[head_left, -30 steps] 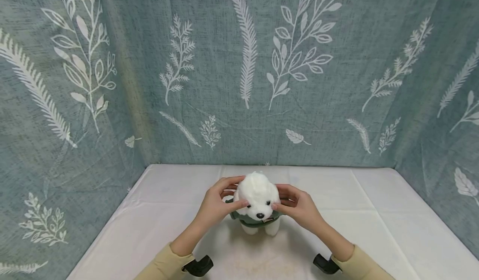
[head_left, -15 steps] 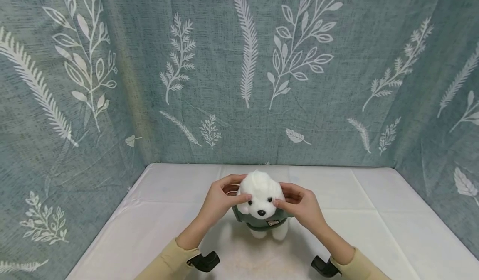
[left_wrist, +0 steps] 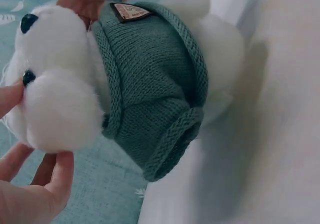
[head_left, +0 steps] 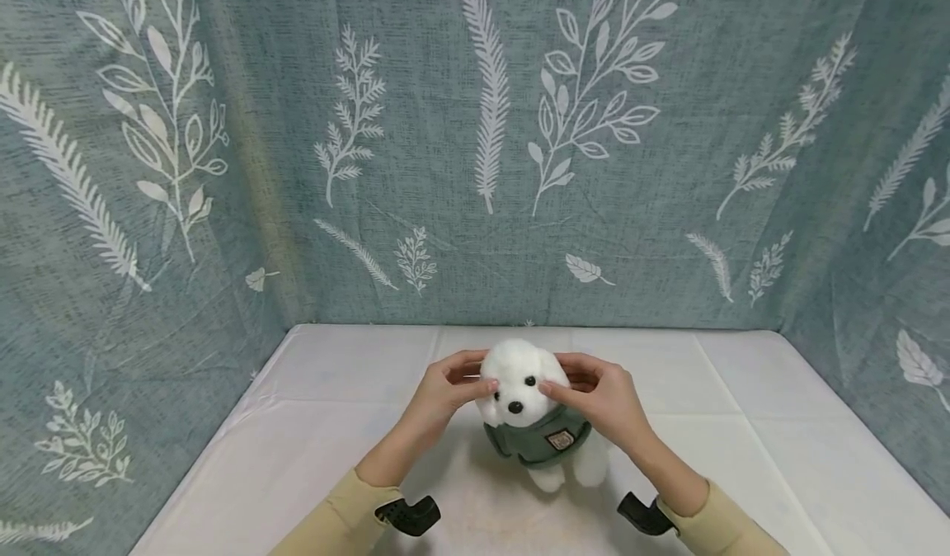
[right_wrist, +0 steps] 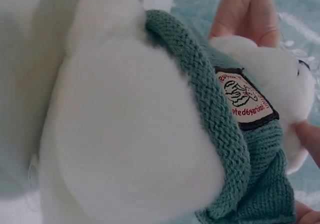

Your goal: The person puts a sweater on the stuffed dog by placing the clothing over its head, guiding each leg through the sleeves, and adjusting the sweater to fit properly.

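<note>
Both sides of the plush dog (head_left: 538,426) are pinched at the head by left hand (head_left: 438,397) and right hand (head_left: 609,393), its body freshly swung rightward, so turned but unreleased, perhaps just above the desk (head_left: 334,407).

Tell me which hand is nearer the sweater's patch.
The right hand: the patch sits just below its side of the plush dog; the left hand is on the opposite side.
</note>
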`<state>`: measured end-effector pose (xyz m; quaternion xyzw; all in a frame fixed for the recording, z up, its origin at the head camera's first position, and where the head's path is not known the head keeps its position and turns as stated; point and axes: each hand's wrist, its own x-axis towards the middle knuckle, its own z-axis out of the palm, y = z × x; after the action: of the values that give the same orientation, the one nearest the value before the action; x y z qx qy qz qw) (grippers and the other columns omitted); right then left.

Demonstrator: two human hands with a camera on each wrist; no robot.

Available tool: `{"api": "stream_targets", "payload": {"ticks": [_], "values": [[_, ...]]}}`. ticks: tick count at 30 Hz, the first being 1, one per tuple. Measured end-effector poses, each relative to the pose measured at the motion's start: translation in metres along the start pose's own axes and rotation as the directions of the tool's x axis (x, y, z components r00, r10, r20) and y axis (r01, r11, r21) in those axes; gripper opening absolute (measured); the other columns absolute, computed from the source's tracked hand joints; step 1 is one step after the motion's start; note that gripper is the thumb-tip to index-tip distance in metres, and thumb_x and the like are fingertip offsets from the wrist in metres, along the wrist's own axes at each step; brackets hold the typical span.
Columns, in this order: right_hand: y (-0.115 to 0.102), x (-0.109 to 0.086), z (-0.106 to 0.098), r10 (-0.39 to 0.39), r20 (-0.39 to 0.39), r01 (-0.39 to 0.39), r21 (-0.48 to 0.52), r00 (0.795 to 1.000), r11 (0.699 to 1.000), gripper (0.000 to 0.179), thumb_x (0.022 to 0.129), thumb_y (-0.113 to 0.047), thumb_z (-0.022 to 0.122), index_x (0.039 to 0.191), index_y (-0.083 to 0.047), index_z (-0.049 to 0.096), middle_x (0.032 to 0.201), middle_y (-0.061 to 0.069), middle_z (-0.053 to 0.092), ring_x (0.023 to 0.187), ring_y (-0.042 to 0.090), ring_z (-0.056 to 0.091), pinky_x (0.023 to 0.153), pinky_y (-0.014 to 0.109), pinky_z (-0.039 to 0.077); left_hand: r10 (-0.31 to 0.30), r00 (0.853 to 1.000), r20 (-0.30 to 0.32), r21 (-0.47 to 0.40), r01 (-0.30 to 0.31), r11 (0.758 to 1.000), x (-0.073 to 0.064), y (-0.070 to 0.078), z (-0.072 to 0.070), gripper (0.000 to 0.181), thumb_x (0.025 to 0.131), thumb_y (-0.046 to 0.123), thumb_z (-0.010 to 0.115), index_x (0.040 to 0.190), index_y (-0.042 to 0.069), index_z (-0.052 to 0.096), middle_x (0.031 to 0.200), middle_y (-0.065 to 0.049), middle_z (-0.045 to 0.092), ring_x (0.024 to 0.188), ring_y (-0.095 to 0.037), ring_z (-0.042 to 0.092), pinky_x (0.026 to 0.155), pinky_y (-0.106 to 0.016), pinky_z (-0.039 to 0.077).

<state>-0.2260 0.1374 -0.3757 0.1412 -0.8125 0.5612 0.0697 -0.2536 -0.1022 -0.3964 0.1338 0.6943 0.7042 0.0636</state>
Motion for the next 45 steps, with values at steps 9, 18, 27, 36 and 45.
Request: {"api": "stream_targets", "payload": {"ticks": [9, 18, 27, 36, 45], "values": [[0.008, 0.004, 0.006, -0.069, -0.009, 0.068, -0.128, 0.998, 0.989, 0.047, 0.079, -0.034, 0.076, 0.121, -0.018, 0.063, 0.111, 0.002, 0.066, 0.1, 0.016, 0.063, 0.084, 0.028, 0.053, 0.191, 0.98, -0.058, 0.227, -0.173, 0.958, -0.001, 0.009, -0.005, 0.041, 0.084, 0.014, 0.072, 0.124, 0.015, 0.063, 0.124, -0.006, 0.06, 0.111, -0.024, 0.058, 0.093, -0.038, 0.049], [0.02, -0.005, 0.003, -0.035, -0.009, 0.032, -0.222, 0.999, 0.974, 0.061, 0.081, -0.04, 0.073, 0.134, -0.019, 0.052, 0.135, 0.003, 0.053, 0.125, 0.025, 0.049, 0.096, 0.05, 0.044, 0.219, 0.976, -0.015, 0.473, -0.186, 0.861, -0.006, 0.014, 0.004, 0.057, 0.085, 0.034, 0.071, 0.135, 0.017, 0.053, 0.128, -0.004, 0.053, 0.118, -0.022, 0.052, 0.096, -0.038, 0.048], [0.032, -0.01, 0.0, 0.067, 0.071, -0.063, -0.056, 0.995, 0.996, 0.064, 0.082, -0.033, 0.074, 0.138, -0.022, 0.044, 0.124, 0.009, 0.057, 0.114, 0.024, 0.056, 0.096, 0.038, 0.048, 0.255, 0.967, -0.026, 0.624, -0.183, 0.76, -0.009, 0.015, 0.009, 0.083, 0.073, 0.039, 0.081, 0.142, 0.01, 0.045, 0.132, -0.013, 0.047, 0.116, -0.027, 0.05, 0.095, -0.045, 0.045], [0.037, -0.009, 0.007, 0.072, 0.051, -0.07, -0.055, 0.996, 0.996, 0.066, 0.078, -0.031, 0.078, 0.135, -0.017, 0.047, 0.126, 0.008, 0.058, 0.12, 0.028, 0.053, 0.1, 0.041, 0.045, 0.449, 0.886, -0.115, 0.57, -0.311, 0.76, -0.007, 0.002, 0.005, 0.053, 0.074, 0.024, 0.082, 0.122, 0.009, 0.065, 0.111, -0.004, 0.059, 0.096, -0.019, 0.061, 0.08, -0.035, 0.055], [0.037, -0.01, 0.018, 0.06, 0.025, -0.058, -0.089, 0.998, 0.994, 0.057, 0.078, -0.03, 0.079, 0.126, -0.01, 0.057, 0.13, 0.01, 0.056, 0.121, 0.03, 0.053, 0.099, 0.039, 0.046, 0.398, 0.908, -0.131, 0.539, -0.271, 0.797, 0.005, -0.013, -0.004, 0.04, 0.077, 0.017, 0.079, 0.115, 0.01, 0.068, 0.105, -0.005, 0.061, 0.095, -0.02, 0.061, 0.082, -0.038, 0.055]]}}
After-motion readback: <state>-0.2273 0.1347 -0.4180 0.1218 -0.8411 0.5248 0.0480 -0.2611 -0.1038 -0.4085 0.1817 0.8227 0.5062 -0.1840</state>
